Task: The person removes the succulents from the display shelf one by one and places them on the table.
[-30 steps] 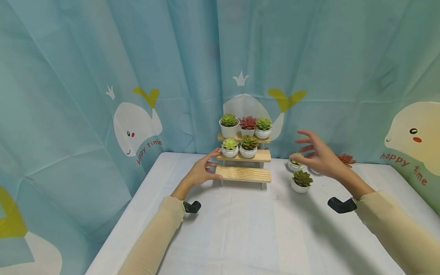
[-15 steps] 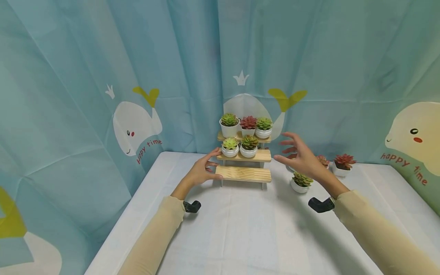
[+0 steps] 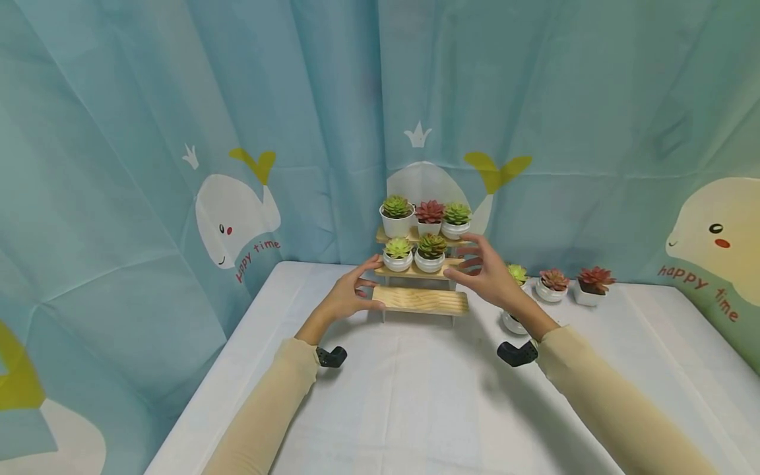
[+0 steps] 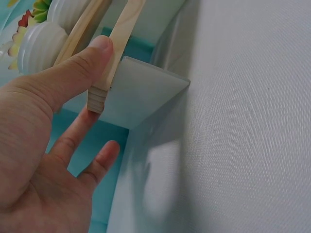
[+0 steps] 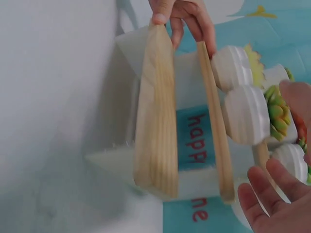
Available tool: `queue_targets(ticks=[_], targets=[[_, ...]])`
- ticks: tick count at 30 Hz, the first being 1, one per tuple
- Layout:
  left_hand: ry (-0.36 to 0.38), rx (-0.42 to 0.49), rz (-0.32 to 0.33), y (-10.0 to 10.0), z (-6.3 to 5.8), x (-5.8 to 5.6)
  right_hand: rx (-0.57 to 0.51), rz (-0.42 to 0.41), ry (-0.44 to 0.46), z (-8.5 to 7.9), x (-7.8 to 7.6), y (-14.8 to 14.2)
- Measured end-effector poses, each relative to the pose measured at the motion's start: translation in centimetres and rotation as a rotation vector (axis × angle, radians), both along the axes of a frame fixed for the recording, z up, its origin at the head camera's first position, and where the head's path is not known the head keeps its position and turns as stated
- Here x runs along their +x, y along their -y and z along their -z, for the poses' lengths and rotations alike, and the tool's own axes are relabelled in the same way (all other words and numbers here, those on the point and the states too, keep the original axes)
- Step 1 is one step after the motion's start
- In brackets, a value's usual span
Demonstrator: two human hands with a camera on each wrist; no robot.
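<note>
The three-step wooden plant stand (image 3: pixel 418 300) stands near the curtain. On its left end, my left hand (image 3: pixel 346 295) holds the step ends; the thumb (image 4: pixel 80 68) lies on the bottom plank, with other fingers behind. My right hand (image 3: pixel 490 276), fingers spread and holding nothing, is at the stand's right side, close to the middle step. That step carries a light green potted succulent (image 3: pixel 398 253) and a darker green-red one (image 3: pixel 430 252). Above, the top step bears a green succulent (image 3: pixel 396 216), a red one (image 3: pixel 429 216) and another green one (image 3: pixel 456 220).
Right of the stand, more potted succulents sit on the white table (image 3: pixel 415 396): a yellow-green one (image 3: pixel 516 274), a pinkish one (image 3: pixel 553 284) and a red one (image 3: pixel 593 284). My right wrist partly hides another white pot (image 3: pixel 513 323). A blue curtain (image 3: pixel 332 132) hangs behind.
My right hand has moved left, from above the loose pots to the stand's right side, uncovering the pinkish and red succulents. The left hand stays in place on the stand.
</note>
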State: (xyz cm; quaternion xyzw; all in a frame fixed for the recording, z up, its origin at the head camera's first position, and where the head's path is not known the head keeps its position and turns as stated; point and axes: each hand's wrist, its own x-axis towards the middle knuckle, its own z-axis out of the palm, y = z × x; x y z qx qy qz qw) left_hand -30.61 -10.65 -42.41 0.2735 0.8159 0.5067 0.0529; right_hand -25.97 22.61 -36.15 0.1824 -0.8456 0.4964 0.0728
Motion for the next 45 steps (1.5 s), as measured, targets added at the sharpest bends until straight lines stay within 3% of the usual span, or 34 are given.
queue_targets(ticks=[9, 17, 45], targets=[[0.013, 0.009, -0.003, -0.1, 0.2, 0.0, -0.014, 0.114, 0.000, 0.9, -0.5, 2.4], [0.019, 0.006, -0.005, -0.1, 0.2, 0.1, 0.007, 0.166, 0.037, 1.6, -1.1, 3.3], [0.013, 0.010, -0.015, -0.1, 0.0, 0.2, 0.063, 0.187, 0.020, 1.5, -1.8, 4.2]])
